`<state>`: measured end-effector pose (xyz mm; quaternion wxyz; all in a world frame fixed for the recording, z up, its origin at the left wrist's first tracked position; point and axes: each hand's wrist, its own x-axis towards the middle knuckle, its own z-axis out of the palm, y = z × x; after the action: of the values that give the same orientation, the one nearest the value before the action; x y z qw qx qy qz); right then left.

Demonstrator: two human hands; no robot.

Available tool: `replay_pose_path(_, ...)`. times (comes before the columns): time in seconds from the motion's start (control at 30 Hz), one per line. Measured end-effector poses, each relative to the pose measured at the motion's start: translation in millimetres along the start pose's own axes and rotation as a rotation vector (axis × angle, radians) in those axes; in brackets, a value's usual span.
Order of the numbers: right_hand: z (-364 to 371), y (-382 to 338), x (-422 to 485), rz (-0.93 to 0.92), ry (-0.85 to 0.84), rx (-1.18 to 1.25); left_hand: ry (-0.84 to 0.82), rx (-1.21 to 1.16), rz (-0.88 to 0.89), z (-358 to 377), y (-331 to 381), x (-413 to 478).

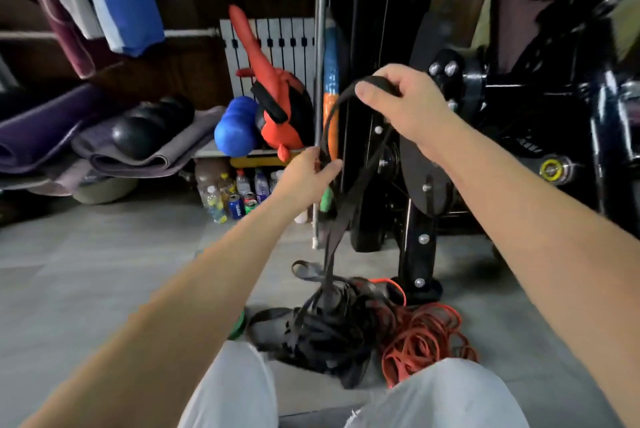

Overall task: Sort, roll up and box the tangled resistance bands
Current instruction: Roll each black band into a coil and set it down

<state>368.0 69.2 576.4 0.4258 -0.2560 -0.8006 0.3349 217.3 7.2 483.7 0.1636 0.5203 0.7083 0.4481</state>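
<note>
A long black resistance band [337, 219] hangs in a loop from my raised hands down into a tangled heap on the floor. My right hand [405, 101] grips the top of the loop, thumb over it. Lower and to the left, my left hand [308, 174] pinches one strand of the same band. The heap holds black bands [329, 330] in the middle and red bands [426, 337] to their right, between my knees. A bit of a green band [238, 325] peeks out at the heap's left edge.
A black exercise machine [422, 185] stands close behind the heap, with a metal pole [320, 81] beside it. Rolled mats [104, 136], a blue ball [235, 131], a red bag [280, 112] and several bottles and cans [232, 192] fill the left side. Grey tiled floor [104, 271] spreads out at left.
</note>
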Motion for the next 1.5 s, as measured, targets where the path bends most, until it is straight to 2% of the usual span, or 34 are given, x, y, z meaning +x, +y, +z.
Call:
replay_pose_path(0.13, 4.4, 29.7, -24.0, 0.142, -0.116, -0.163, -0.021, -0.265, -0.095, -20.9, 13.4, -8.7)
replay_pose_path(0.23, 18.9, 47.9, -48.8, 0.276, -0.197, -0.049, -0.024, -0.454, -0.116, -29.2, 18.6, -16.7)
replay_pose_path(0.37, 54.1, 52.3, -71.7, 0.315, -0.29, 0.173, -0.072, -0.625, -0.084, -35.5, 27.6, -23.5)
replay_pose_path(0.5, 70.9, 49.5, -76.4, 0.377, -0.211, 0.248, -0.118, -0.742, -0.081, -48.9, 34.5, -21.8)
replay_pose_path(0.57, 65.6, 44.0, -66.0, 0.321, -0.15, 0.256, -0.128, -0.861, -0.065, -61.1, 41.5, -15.1)
replay_pose_path(0.67, 47.7, 25.1, -39.2, 0.25, -0.091, 0.365, -0.043, -1.02, -0.051, -82.8, 52.2, -4.6)
replay_pose_path(0.73, 34.0, 9.4, -22.0, 0.193, -0.075, 0.397, -0.004, -0.95, -0.083, -92.2, 48.3, -4.7)
replay_pose_path(0.87, 15.8, -8.8, -9.0, 0.113, -0.018, 0.339, -0.127, -0.498, -0.184, -90.0, 22.6, -23.1)
replay_pose_path(0.9, 15.4, -9.6, -11.3, 0.097, -0.079, 0.236, -0.136, -0.369, -0.169, -87.0, 17.0, -28.0)
replay_pose_path(1.0, 29.3, -6.5, -31.0, 0.076, -0.378, -0.08, -0.081, 0.033, 0.029, -79.2, 3.4, -38.7)
replay_pose_path(1.07, 39.5, -2.5, -47.1, 0.113, -0.44, -0.031, -0.126, 0.184, 0.089, -77.4, -0.8, -51.9)
replay_pose_path(1.13, 42.2, 2.6, -59.3, 0.138, -0.44, 0.014, -0.193, 0.346, 0.031, -75.5, -9.1, -66.5)
replay_pose_path(1.23, 43.6, 8.5, -74.4, 0.175, -0.48, 0.044, -0.262, 0.337, -0.074, -71.1, -23.8, -86.6)
replay_pose_path(1.33, 52.7, 13.7, -91.4, 0.254, -0.488, 0.176, -0.337, 0.331, -0.107, -60.7, -29.2, -104.2)
replay_pose_path(1.43, 61.6, 19.2, -106.4, 0.297, -0.48, 0.267, -0.294, 0.433, -0.096, -50.8, -28.5, -113.5)
replay_pose_path(1.5, 63.1, 24.2, -114.0, 0.32, -0.485, 0.264, -0.267, 0.368, -0.107, -50.5, -29.3, -116.4)
